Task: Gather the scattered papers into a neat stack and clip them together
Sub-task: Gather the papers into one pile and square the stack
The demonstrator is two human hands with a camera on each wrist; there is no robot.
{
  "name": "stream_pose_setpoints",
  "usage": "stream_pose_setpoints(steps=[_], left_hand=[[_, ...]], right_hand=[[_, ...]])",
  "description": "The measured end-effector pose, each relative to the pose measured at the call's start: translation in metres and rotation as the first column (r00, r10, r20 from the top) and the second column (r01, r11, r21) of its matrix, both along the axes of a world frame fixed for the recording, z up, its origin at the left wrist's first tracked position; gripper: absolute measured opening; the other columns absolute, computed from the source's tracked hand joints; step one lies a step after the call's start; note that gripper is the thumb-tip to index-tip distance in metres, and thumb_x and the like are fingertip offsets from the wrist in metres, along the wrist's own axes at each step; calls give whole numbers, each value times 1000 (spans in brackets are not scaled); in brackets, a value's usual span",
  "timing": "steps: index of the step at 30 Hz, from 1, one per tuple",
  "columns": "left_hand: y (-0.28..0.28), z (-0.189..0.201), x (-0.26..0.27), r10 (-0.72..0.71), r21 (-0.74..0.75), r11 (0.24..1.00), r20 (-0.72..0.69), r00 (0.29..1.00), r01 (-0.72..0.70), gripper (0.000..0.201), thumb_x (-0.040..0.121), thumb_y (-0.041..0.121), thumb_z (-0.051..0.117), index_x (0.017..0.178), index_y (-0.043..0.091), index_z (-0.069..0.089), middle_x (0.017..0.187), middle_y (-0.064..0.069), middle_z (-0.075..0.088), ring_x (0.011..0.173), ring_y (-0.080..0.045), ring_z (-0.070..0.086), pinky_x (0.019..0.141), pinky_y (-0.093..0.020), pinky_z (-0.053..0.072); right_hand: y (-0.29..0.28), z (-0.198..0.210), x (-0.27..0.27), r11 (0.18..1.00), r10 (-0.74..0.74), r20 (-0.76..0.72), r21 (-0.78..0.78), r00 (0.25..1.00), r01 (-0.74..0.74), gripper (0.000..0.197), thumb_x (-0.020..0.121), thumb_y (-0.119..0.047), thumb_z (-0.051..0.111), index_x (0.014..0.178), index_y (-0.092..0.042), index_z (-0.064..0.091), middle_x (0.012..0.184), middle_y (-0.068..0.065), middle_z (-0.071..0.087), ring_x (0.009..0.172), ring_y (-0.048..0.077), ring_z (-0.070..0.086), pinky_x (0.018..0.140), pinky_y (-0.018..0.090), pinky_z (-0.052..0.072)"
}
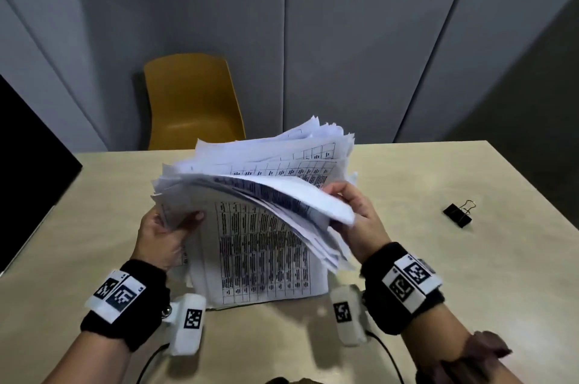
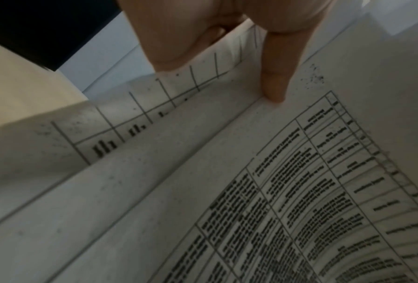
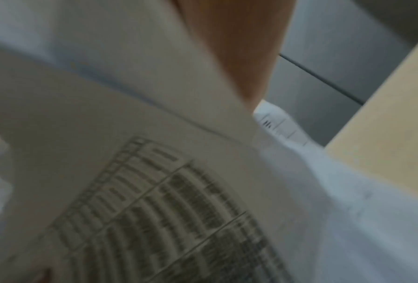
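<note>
Both hands grip the papers point(image 1: 263, 245) upright on the counter point(image 1: 470, 274): left hand point(image 1: 163, 236) pinching one edge, right hand point(image 1: 360, 220) curled round the other; clip point(image 1: 458, 214) lies well right.

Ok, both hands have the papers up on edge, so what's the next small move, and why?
Probably tap the papers down on the table to square them. The left hand and right hand grip the sides, but the top sheets fan out and curl over unevenly, and the binder clip lies untouched to the right.
</note>
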State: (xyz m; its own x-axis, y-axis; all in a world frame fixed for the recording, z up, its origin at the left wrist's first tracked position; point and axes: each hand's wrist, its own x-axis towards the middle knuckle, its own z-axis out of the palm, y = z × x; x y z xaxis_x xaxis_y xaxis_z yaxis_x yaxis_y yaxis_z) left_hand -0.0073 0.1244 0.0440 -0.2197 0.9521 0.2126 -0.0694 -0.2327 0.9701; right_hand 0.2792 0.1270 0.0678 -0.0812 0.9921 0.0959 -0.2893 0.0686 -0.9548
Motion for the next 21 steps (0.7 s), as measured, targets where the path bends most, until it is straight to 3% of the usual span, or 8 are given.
stream_pose_setpoints(steps=[2,4,8,11,14,16,18,21], left_hand=[[1,-3,-4,35,-17,999,-58,998,-36,39,76,-19,57,70,18,70,64,22,70,65,8,65,66,-7,51],[0,-6,-8,57,-26,998,-106,993,-60,27,73,-9,67,80,17,64,65,24,70,66,8,64,69,-8,51],[1,-14,-16,74,-43,996,-102,992,-79,18,75,-2,69,80,12,60,67,17,71,64,4,65,66,-10,52],[2,-12,-15,74,-65,994,-142,987,-83,21,79,-10,59,79,11,60,66,17,71,63,4,65,67,-10,52],[1,-12,-16,83,-83,992,-145,986,-96,19,80,-8,60,80,12,60,65,17,71,62,3,65,64,-12,53],[0,-12,-16,95,-91,990,-122,988,-106,19,81,-8,59,79,11,59,63,16,71,60,3,65,59,-11,52],[0,-12,-16,93,-95,990,-101,991,-102,18,81,-9,58,80,10,58,63,15,71,60,2,65,59,-11,52],[-1,-10,-15,75,-98,992,-97,993,-84,14,79,-6,63,85,6,59,68,7,72,67,-8,67,62,-14,55]], right_hand=[[2,-7,18,995,-100,17,-4,995,100,29,64,7,42,83,-9,56,66,-8,68,61,3,61,56,16,51],[7,-19,42,953,-299,66,-30,952,301,38,71,16,36,85,-12,57,73,-6,68,68,7,61,59,16,51],[9,-44,68,926,-360,461,75,811,369,30,83,5,56,90,-24,59,91,-5,66,77,1,59,68,11,47],[4,-48,67,954,-287,428,47,857,296,26,84,7,59,77,-18,62,65,-18,68,61,-8,57,64,10,45],[-2,-42,65,979,-194,320,9,928,201,6,78,-7,63,82,-10,64,65,-19,68,64,-7,59,63,7,44],[-6,-40,63,989,-134,275,-22,952,146,18,75,-19,58,89,-11,66,71,-17,69,70,-4,61,66,8,45],[-5,-38,60,988,-152,249,5,957,156,8,82,-11,60,83,-14,67,69,-15,68,68,-2,59,67,11,46],[0,-35,58,952,-306,296,122,905,282,35,88,-1,55,67,-26,68,62,-16,65,62,-1,55,65,15,48]])
